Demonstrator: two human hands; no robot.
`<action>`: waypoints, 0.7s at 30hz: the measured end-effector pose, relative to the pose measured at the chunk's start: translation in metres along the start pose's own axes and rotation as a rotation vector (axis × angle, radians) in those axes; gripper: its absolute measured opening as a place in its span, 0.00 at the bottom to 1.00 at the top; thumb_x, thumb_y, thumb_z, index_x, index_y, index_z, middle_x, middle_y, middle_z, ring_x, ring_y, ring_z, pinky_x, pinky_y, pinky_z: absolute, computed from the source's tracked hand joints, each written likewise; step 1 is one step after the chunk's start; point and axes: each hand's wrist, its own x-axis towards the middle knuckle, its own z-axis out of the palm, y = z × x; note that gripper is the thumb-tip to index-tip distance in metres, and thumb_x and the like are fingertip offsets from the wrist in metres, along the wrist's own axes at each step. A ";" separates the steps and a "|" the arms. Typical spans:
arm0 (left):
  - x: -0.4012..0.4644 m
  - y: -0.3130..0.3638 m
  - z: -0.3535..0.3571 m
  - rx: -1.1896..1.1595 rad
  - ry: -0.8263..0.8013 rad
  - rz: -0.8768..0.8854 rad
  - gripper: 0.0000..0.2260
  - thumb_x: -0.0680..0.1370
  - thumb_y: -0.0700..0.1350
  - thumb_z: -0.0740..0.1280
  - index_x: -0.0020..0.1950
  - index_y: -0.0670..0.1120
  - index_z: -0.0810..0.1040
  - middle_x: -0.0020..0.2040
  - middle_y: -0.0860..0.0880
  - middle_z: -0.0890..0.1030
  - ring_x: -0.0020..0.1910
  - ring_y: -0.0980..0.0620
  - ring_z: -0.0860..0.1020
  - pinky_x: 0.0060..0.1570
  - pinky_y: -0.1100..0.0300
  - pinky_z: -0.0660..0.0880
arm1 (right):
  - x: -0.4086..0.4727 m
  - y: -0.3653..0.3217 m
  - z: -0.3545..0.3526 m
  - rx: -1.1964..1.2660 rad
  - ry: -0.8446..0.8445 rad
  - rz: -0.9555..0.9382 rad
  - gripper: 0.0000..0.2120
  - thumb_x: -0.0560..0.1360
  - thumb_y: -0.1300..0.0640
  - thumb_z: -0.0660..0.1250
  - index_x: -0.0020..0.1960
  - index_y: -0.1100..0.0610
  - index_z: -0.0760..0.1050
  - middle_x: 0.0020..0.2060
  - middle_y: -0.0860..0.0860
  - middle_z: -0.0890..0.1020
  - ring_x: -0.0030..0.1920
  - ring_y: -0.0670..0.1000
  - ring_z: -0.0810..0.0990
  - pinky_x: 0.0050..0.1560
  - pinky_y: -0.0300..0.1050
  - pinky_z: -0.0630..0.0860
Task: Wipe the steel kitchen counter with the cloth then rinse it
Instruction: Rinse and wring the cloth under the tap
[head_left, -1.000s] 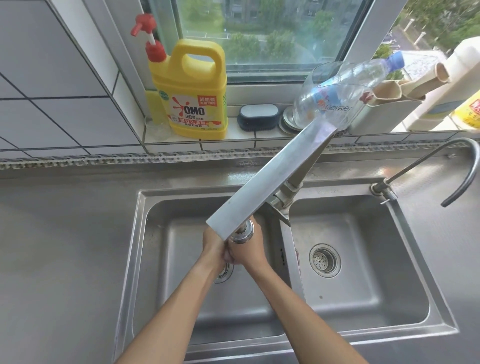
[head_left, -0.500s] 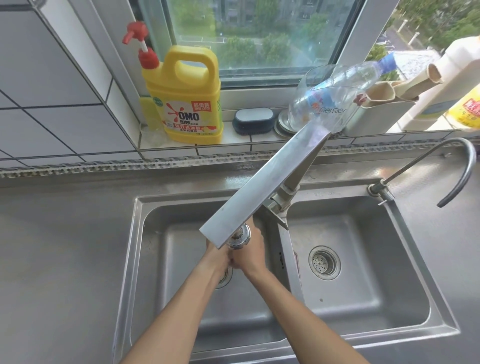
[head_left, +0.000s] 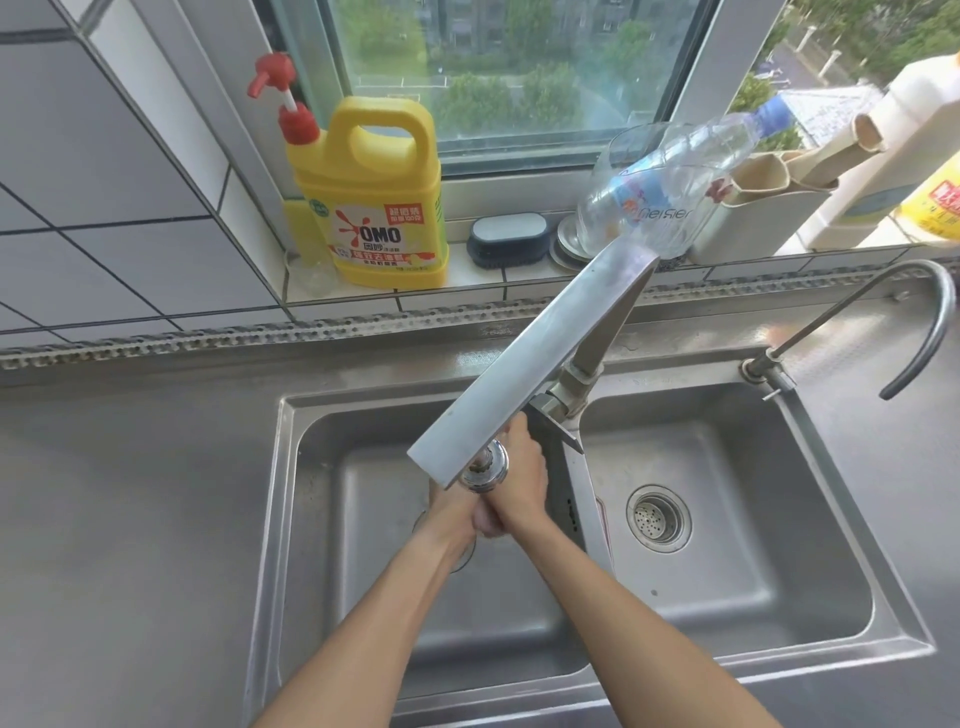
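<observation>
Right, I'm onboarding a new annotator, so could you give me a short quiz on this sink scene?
1. True or false: the left hand and right hand are over the sink's right basin.
2. Which stands on the windowsill? A) yellow detergent jug B) kettle C) frying pan
3. Fill in: the wide faucet spout ends above the ___ basin.
Key: 1 false; 2 A; 3 left.

The big tap (head_left: 524, 364) covers the fingers of both hands, so what they hold cannot be seen. The left hand (head_left: 457, 506) hides most of the left drain. The white jug (head_left: 904, 145) is cut off at the right edge.
</observation>
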 end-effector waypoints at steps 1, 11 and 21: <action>-0.006 0.004 0.005 0.018 -0.025 0.022 0.11 0.54 0.50 0.75 0.26 0.51 0.73 0.28 0.56 0.74 0.32 0.53 0.71 0.37 0.58 0.71 | 0.004 0.002 -0.001 0.041 0.032 0.045 0.09 0.81 0.51 0.64 0.50 0.53 0.65 0.45 0.56 0.83 0.47 0.63 0.80 0.49 0.59 0.77; 0.000 0.003 0.000 -0.026 -0.036 -0.143 0.05 0.79 0.42 0.71 0.49 0.49 0.76 0.45 0.48 0.79 0.46 0.46 0.77 0.49 0.52 0.76 | 0.008 0.003 -0.003 -0.013 0.016 -0.015 0.10 0.81 0.52 0.65 0.51 0.54 0.64 0.42 0.53 0.80 0.45 0.63 0.79 0.46 0.55 0.76; 0.003 0.014 -0.004 -0.057 -0.031 0.008 0.16 0.52 0.50 0.72 0.33 0.50 0.69 0.28 0.54 0.73 0.29 0.54 0.71 0.33 0.61 0.69 | -0.015 0.008 0.012 -0.055 -0.061 -0.101 0.15 0.71 0.59 0.66 0.48 0.51 0.59 0.33 0.49 0.76 0.39 0.64 0.77 0.35 0.50 0.67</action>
